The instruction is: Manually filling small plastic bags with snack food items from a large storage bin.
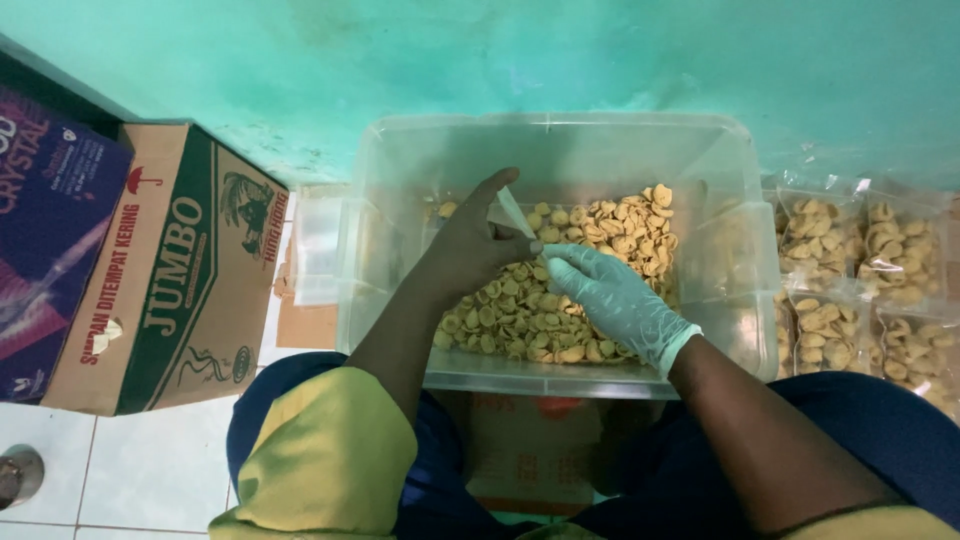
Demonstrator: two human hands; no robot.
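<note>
Looking straight down into a large clear plastic tub [560, 150], set against a turquoise painted wall [500, 60]. Inside the tub, a heap of small yellow-beige shell-shaped crackers [560, 300], piled toward the middle and right of the floor.

Left hand [470, 245], bare, over the left part of the heap: thumb and fingertips pressed together, pinching the mouth of a small clear plastic bag [513, 212], index finger stretched up toward the far wall. Bag just above the crackers, tilted, mostly hidden by the fingers.

Right hand [615, 300], in a pale teal disposable glove, lying low on the crackers at the centre of the tub, fingers curled and bunched, tips touching the bag right beside the left fingers. Whether any crackers sit inside that grip: cannot tell.

To the right of the tub, on the floor, a cluster of filled clear packets of the same crackers [860, 270], laid side by side, touching one another. To the left, a brown and green cardboard box [170, 270] lying flat, and beyond it at the far left edge a purple printed carton [45, 230]. White floor tiles [150, 470] at near left.

Nearest the camera, yellow-green sleeves and dark blue trousers [900, 420], knees either side of the tub's near rim.
</note>
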